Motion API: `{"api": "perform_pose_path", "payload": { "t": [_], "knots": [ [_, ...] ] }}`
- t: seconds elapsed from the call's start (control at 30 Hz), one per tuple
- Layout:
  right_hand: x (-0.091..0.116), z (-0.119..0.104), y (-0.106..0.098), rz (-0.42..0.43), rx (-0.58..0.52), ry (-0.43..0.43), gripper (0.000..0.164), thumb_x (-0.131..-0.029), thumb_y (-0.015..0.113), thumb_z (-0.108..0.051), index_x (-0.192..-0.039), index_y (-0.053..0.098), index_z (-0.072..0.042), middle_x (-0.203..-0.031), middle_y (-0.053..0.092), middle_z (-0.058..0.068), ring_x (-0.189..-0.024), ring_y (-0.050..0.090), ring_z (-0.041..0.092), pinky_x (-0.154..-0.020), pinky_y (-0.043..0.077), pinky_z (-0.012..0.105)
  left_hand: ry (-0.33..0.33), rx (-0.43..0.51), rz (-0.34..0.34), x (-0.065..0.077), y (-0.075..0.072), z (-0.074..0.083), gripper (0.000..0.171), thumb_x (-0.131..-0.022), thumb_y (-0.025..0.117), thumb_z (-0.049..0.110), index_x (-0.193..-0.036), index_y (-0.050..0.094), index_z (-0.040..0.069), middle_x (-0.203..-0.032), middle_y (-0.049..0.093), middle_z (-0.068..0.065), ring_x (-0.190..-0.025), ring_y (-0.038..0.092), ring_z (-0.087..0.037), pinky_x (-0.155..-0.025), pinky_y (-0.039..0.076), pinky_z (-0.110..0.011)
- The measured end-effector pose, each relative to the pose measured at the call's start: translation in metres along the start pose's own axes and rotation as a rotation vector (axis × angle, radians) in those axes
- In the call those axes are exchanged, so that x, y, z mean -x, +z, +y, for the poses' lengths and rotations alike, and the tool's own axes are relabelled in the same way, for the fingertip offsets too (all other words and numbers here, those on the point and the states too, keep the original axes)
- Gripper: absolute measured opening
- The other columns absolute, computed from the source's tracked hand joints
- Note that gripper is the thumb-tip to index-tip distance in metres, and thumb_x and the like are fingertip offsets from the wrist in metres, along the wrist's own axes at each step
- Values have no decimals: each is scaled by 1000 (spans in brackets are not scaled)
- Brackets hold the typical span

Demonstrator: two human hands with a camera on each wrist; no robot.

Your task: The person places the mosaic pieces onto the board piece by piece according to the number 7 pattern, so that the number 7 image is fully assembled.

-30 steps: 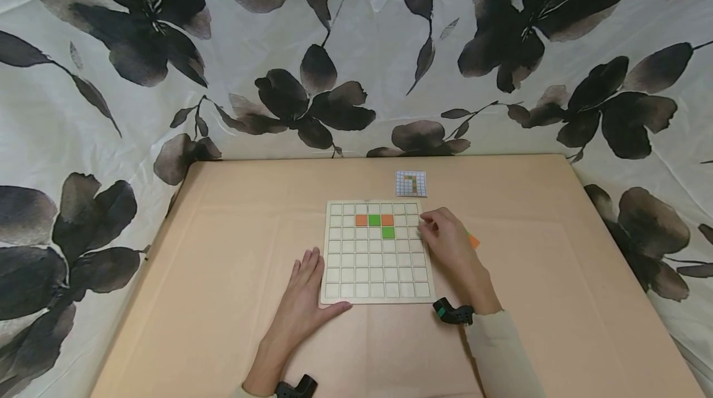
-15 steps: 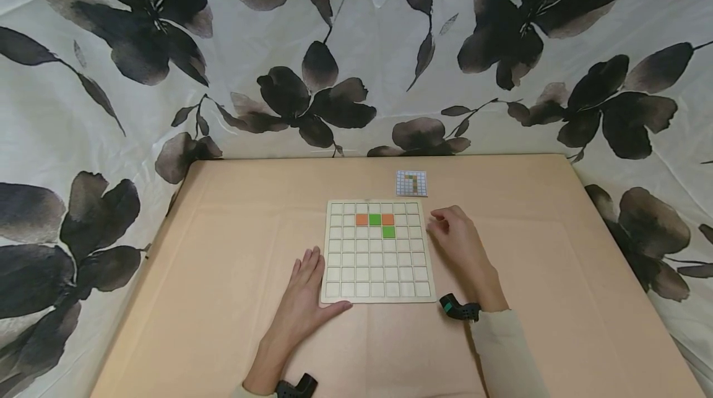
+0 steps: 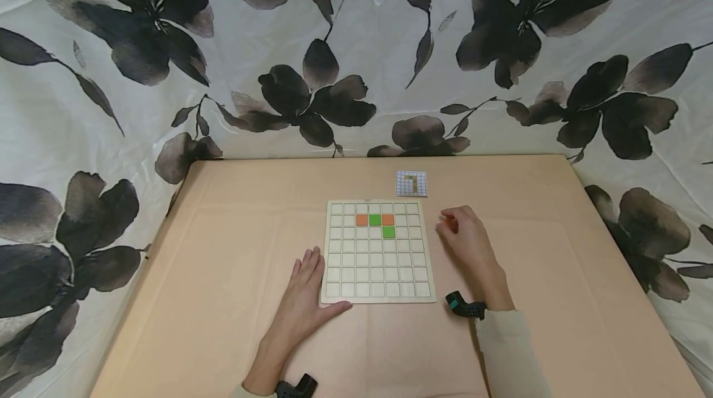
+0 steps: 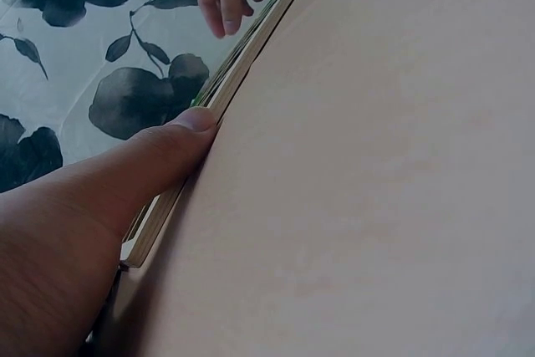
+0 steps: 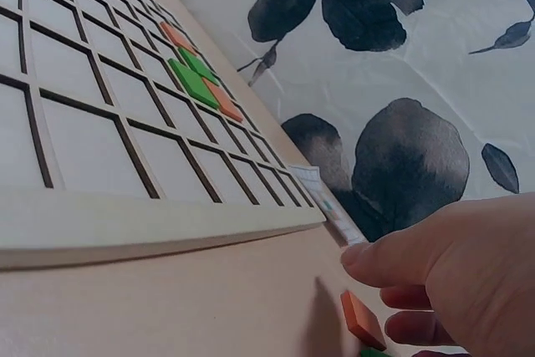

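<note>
A pale square board with a grid of shallow cells lies on the table. Two orange tiles and two green tiles sit in its upper cells. My left hand rests along the board's left side with fingers extended; its thumb touches the near edge. Right of the board, my right hand is held over the table with its fingers loosely bent. Just below those fingers lies a loose orange tile, with part of a green tile beside it. Nothing shows between thumb and fingers.
A small printed card with a coloured grid pattern lies behind the board. The tan tabletop ends at a floral cloth hanging behind and at the sides. Both wrists wear black camera mounts.
My right hand has moved right, away from the board's right edge, and now covers the spot where an orange tile showed earlier. The left hand and the tiles on the board stay put.
</note>
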State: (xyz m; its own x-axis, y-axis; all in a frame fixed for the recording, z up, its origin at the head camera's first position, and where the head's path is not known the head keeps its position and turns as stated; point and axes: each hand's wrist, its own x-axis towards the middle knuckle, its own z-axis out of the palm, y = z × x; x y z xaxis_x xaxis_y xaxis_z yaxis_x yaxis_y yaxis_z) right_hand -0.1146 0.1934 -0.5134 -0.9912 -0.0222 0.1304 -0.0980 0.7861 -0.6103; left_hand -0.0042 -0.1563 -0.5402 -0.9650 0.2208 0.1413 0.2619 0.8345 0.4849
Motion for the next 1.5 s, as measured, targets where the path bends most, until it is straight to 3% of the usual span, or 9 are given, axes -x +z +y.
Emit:
{"api": "perform_pose_path", "payload": {
  "t": [0.6, 0.8, 1.1, 1.3, 1.5],
  "knots": [
    [6, 16, -4, -52, 42, 63, 38, -96, 67, -22, -119, 65, 8, -114, 57, 24, -102, 55, 36, -88, 54, 51, -24, -5, -17, 6, 3, -1, 115, -72, 78, 68, -152, 36, -4, -164, 28, -19, -156, 21, -31, -131, 15, -45],
    [7, 17, -4, -69, 28, 68, 34, -96, 65, -20, -115, 66, 8, -115, 57, 25, -103, 52, 36, -85, 52, 48, -37, -3, -33, 7, 3, -1, 115, -73, 77, 68, -153, 35, -4, -165, 27, -17, -156, 19, -30, -131, 14, -44],
    [0, 17, -7, -59, 10, 45, 31, -94, 67, -18, -113, 63, 7, -111, 61, 24, -105, 52, 37, -85, 53, 45, -10, -23, -4, 3, 2, 1, 115, -72, 78, 66, -151, 37, -6, -164, 27, -20, -155, 21, -33, -130, 16, -47],
    [-2, 16, -6, -43, -6, 18, 24, -94, 70, -14, -110, 61, 2, -96, 65, 17, -90, 54, 31, -73, 48, 35, -1, -24, 9, 2, 3, 0, 114, -72, 79, 66, -151, 37, -7, -163, 28, -21, -155, 22, -33, -130, 17, -47],
    [-2, 11, -5, -31, -37, 3, 21, -95, 69, -15, -109, 62, 0, -94, 67, 15, -88, 57, 28, -73, 47, 32, 11, -31, 26, 2, 4, -1, 115, -72, 78, 67, -150, 39, -6, -162, 30, -21, -154, 24, -34, -129, 19, -47]
  ]
}}
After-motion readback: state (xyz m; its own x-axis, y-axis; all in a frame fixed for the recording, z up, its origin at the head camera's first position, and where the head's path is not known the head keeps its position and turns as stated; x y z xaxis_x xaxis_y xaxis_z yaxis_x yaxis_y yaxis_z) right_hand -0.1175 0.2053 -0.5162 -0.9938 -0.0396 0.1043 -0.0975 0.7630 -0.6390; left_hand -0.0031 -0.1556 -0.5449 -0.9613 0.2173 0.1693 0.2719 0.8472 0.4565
